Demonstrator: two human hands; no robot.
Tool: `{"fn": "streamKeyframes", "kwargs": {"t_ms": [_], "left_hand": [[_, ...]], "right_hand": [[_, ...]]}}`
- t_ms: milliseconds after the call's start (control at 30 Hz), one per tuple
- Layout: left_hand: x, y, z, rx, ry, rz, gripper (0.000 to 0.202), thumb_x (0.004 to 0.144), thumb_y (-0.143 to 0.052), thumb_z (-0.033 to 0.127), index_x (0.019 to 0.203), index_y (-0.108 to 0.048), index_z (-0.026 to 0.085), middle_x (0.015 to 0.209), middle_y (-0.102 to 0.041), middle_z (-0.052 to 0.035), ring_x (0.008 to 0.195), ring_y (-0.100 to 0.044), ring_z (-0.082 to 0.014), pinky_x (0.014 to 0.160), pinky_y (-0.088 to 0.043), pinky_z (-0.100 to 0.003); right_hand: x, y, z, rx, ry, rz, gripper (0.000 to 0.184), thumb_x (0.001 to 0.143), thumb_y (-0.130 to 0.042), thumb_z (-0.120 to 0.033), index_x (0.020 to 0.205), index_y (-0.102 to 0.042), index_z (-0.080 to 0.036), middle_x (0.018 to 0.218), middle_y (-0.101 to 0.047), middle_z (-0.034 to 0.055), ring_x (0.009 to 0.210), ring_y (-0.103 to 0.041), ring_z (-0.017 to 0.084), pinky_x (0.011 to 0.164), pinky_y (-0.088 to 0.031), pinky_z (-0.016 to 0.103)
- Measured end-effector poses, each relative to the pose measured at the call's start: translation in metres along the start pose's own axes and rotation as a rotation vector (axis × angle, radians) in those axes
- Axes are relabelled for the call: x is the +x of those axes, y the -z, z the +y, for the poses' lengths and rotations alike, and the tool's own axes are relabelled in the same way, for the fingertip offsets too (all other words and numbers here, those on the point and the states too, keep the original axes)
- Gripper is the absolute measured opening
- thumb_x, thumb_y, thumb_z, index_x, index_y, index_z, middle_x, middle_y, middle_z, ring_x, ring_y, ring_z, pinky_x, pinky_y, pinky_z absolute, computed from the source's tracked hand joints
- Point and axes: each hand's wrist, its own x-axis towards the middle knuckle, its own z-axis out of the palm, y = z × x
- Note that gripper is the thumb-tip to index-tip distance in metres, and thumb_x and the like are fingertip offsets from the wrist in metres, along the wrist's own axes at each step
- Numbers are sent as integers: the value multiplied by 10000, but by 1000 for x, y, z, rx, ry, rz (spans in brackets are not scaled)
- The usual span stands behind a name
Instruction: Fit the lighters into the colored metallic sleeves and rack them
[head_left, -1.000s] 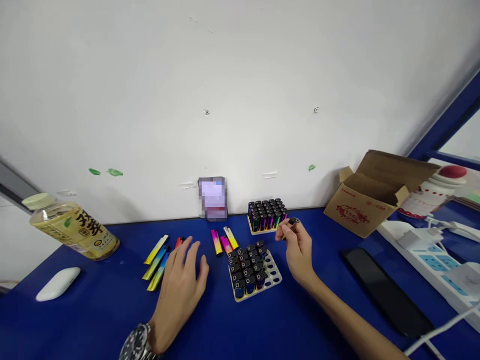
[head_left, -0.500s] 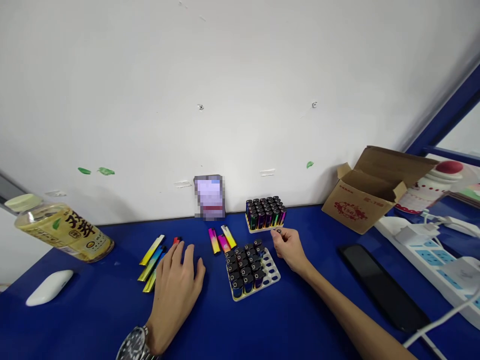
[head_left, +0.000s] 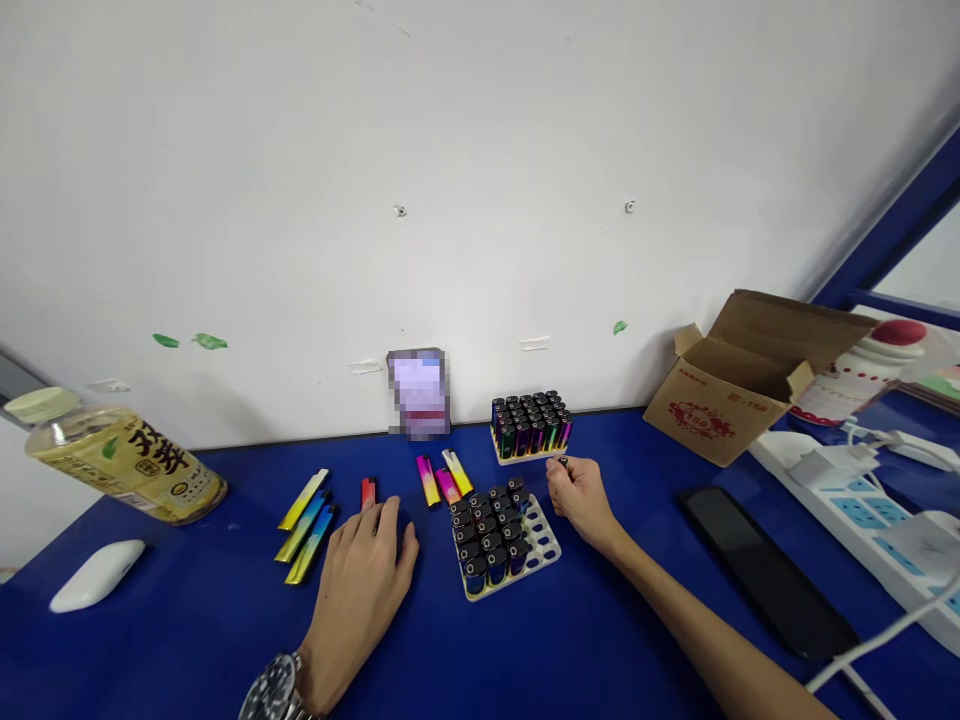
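The blue counter (head_left: 480, 660) ends at the white wall (head_left: 510, 150), with the rear tray of upright lighters (head_left: 517, 461) and the cardboard box (head_left: 701, 415) near that edge. Bare counter lies between the left hand (head_left: 366, 570) and the front tray (head_left: 555, 544), and more runs from the right forearm to the black smartphone (head_left: 761, 570). Open holes line the front tray's right side. Since half a second ago, the red lighter (head_left: 368, 492) has shifted right, along with the left hand, away from three yellow-ended lighters (head_left: 308, 540), which now show more fully; the right hand (head_left: 581, 500) has hardly moved. The left hand lies palm down, fingers slightly bent at the red lighter's near end; whether they grip it cannot be told. The right fingers are curled closed around a black-topped lighter (head_left: 563, 460), between the two trays, the forearm slanting in from the lower right.
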Motion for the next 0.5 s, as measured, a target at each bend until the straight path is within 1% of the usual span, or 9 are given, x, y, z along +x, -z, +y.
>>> {"fn": "streamKeyframes", "kwargs": {"t_ms": [300,500], "left_hand": [[0,2,0,25,-15,-1,281,903,-396,256,1029,-594,101,973,-689,-163,842,-639,-288,738,-471,-383],[0,1,1,41,-4,-18,291,913,-376,261,1042,-590,111,1002,-689,-158,866,-638,-278,764,-469,-379]], "right_hand": [[-1,1,3,-26,44,-16,393,758,-533,-404,500,-288,-239,398,-300,-75,357,-247,54,335,-206,205],[-1,2,3,-16,61,-36,410,768,-546,-420,500,-297,-233,414,-287,-77,375,-237,53,345,-202,203]]}}
